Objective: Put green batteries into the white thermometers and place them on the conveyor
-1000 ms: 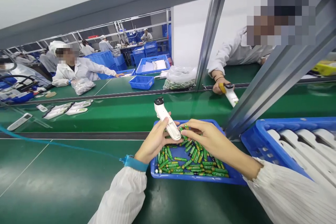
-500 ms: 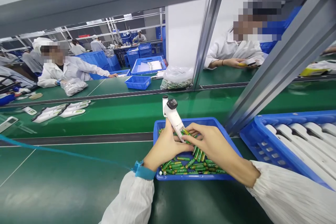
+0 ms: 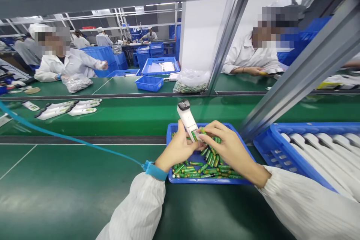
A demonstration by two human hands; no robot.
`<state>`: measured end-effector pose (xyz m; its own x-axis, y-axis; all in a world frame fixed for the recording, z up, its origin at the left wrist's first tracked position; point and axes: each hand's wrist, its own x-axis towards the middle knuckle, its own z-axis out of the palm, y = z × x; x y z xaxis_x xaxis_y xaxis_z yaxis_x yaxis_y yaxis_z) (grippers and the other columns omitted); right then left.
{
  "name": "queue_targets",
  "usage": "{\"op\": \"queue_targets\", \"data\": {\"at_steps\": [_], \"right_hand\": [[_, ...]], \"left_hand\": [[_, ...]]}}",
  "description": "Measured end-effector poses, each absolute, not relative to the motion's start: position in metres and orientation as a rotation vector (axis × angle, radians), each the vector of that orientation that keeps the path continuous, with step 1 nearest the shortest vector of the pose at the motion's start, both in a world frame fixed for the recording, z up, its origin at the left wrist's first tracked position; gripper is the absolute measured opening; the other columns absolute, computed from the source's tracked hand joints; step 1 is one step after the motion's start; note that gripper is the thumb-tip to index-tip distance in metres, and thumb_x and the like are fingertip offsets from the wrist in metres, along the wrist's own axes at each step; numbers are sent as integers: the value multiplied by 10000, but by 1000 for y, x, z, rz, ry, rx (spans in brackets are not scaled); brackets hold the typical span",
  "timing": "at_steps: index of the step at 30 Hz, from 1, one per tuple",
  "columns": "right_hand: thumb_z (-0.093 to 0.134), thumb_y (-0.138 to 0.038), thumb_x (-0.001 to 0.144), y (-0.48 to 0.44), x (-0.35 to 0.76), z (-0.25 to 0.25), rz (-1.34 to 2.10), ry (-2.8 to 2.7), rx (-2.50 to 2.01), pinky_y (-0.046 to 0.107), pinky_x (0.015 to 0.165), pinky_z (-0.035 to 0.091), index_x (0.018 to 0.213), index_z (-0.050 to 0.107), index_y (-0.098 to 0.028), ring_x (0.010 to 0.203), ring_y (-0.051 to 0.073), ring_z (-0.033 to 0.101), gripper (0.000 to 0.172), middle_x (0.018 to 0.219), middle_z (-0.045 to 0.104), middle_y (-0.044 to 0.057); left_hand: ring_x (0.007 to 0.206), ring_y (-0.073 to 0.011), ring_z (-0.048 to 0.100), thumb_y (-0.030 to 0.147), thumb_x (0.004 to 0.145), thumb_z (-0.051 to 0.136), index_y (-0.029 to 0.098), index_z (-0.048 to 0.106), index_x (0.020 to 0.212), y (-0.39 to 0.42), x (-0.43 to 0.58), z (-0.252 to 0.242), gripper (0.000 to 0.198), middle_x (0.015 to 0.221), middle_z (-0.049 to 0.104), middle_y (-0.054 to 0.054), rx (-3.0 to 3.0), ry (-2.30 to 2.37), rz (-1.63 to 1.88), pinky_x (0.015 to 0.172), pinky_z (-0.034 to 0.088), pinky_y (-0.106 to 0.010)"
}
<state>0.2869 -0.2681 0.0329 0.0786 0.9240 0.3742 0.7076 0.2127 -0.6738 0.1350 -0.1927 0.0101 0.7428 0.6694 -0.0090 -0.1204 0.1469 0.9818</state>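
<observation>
The green worktop (image 3: 70, 187) fills the near part of the scene, with the green belt (image 3: 135, 120) running beyond it. Taking the battery tray as the centre of the dial, a blue crate (image 3: 277, 153) with rows of white parts in it sits at 3 o'clock. The tray (image 3: 208, 181) itself, blue and smaller than the crate, stands on the worktop with loose green batteries (image 3: 206, 172) spread across its floor.

The right hand (image 3: 229, 146) reaches in from 4 o'clock, its thumb and forefinger drawn nearly together, with only a narrow gap between them. The other fingers are bent and slightly spread. The left hand (image 3: 180, 146) comes from 8 o'clock, a blue strap (image 3: 156, 171) at its wrist. It is closed around a white device (image 3: 187, 118), thumb along the side; the remaining fingers are mostly hidden.

That device is held tilted above the tray's 11 o'clock corner, its black-capped head pointing to 11 and its lower end to 5. Green shows in the open slot near that lower end. Smallest is a single battery (image 3: 202, 130), apparently pinched at the right fingertips, just beside the slot.
</observation>
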Motion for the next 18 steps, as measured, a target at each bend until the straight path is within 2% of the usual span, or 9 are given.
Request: {"op": "queue_targets", "data": {"at_steps": [3, 5, 8, 11, 15, 18], "right_hand": [[559, -365, 952, -268, 290, 34, 408, -1625, -1544, 339, 771, 525, 1157, 637, -219, 852, 210, 641, 264, 939, 667, 48], [560, -345, 950, -268, 291, 35, 427, -1614, -1530, 350, 806, 528, 1191, 600, -225, 891, 215, 651, 272, 992, 686, 49], [568, -334, 942, -269, 290, 34, 366, -1667, -1504, 340, 784, 533, 1106, 616, -228, 876, 213, 654, 201, 997, 679, 51], [580, -336, 931, -269, 289, 34, 297, -1695, -1480, 323, 734, 534, 1046, 615, -227, 817, 203, 639, 163, 918, 655, 43], [558, -344, 930, -269, 288, 33, 322, -1684, -1475, 301, 668, 529, 1001, 595, -224, 762, 193, 626, 145, 851, 630, 35], [530, -319, 943, -270, 288, 32, 392, -1686, -1482, 299, 675, 528, 995, 576, -219, 769, 189, 641, 122, 866, 656, 36]], "left_hand": [[868, -227, 724, 220, 792, 722, 248, 218, 1363, -190, 135, 8, 762, 1040, 659, -77, 1305, 499, 597, 871, 570, -454], [902, -243, 719, 228, 783, 744, 257, 235, 1389, -189, 134, 10, 792, 1055, 671, -88, 1372, 501, 593, 865, 570, -457], [946, -239, 704, 215, 758, 774, 266, 290, 1392, -188, 131, 15, 800, 1159, 647, -109, 1414, 494, 562, 891, 559, -454], [960, -218, 694, 201, 742, 790, 289, 277, 1421, -190, 129, 20, 856, 1248, 604, -114, 1363, 455, 515, 937, 538, -462], [948, -205, 687, 270, 791, 758, 270, 276, 1442, -192, 130, 23, 810, 1157, 629, -93, 1264, 432, 518, 933, 548, -457], [998, -222, 671, 345, 856, 687, 278, 271, 1463, -193, 133, 25, 738, 1146, 626, -97, 1249, 407, 532, 881, 588, -434]]}}
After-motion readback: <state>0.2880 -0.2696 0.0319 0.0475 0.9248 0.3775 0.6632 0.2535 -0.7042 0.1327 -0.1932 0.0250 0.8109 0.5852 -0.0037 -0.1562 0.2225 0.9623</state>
